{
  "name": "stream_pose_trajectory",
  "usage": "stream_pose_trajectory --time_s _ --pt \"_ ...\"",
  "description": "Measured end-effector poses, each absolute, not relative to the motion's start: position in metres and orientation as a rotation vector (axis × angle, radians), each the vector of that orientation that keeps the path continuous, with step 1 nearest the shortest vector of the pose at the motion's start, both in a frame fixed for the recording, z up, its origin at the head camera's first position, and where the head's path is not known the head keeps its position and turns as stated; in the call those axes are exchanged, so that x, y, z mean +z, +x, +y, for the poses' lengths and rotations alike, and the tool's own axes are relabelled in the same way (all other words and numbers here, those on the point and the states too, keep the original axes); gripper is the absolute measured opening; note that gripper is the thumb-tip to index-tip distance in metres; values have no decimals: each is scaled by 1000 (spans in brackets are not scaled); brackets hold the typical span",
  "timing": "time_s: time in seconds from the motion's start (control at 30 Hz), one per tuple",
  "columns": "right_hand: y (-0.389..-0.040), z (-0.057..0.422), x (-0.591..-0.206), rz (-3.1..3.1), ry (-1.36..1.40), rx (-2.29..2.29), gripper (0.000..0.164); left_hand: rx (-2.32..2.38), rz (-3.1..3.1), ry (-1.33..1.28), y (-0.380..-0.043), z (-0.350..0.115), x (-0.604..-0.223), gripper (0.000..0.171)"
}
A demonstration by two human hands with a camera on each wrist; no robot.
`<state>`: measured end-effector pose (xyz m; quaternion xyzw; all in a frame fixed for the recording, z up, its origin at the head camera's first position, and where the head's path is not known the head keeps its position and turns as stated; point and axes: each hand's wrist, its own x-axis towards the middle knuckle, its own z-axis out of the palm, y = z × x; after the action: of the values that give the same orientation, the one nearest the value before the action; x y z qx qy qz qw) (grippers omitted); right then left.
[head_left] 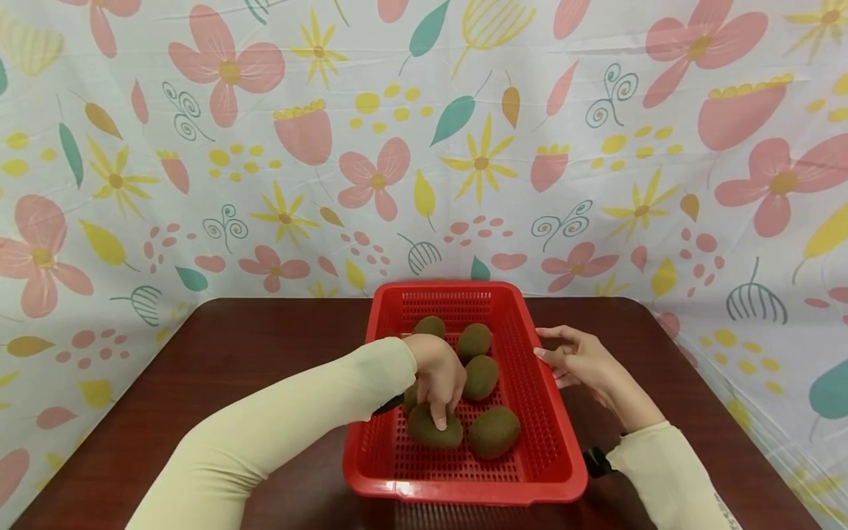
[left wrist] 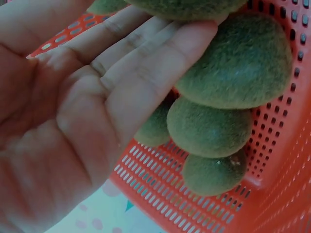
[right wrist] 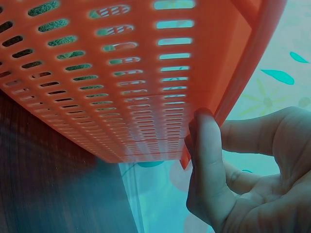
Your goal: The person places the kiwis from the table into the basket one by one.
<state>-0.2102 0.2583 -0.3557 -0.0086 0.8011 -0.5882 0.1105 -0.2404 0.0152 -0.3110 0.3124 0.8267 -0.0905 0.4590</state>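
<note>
A red plastic basket [head_left: 464,489] with slotted walls holds several brown, fuzzy kiwis. Inside it, my left hand [head_left: 439,372] reaches down and grips the front-left kiwi [head_left: 430,436]; one digit lies across its top, while the other fingers run along its far side in the left wrist view. Right beside that fruit lies another kiwi [head_left: 494,432]. More kiwis [left wrist: 211,127] line up toward the far end, partly covered by my left hand in the head view. At the basket's right side, my right hand [head_left: 583,361] pinches the rim between thumb and fingers.
A dark reddish-brown table [head_left: 278,331] carries the basket, whose near end reaches close to the bottom of the head view. Behind and at both sides hangs a white cloth [head_left: 424,243] printed with flowers and leaves. Dark bands circle both wrists.
</note>
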Motion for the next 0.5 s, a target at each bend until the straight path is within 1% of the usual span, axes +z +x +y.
stream_pose_trajectory --time_s 0.27,0.43,0.5 --pt "-210 257 -356 2344 -44 -1732 62 -316 2014 772 -233 18 -325 41" --pt "-210 256 -354 2348 -41 -1733 62 -389 2025 830 -230 19 -330 25" --pt "-209 256 -353 2350 -38 -1733 62 -390 2029 835 -229 19 -330 24"
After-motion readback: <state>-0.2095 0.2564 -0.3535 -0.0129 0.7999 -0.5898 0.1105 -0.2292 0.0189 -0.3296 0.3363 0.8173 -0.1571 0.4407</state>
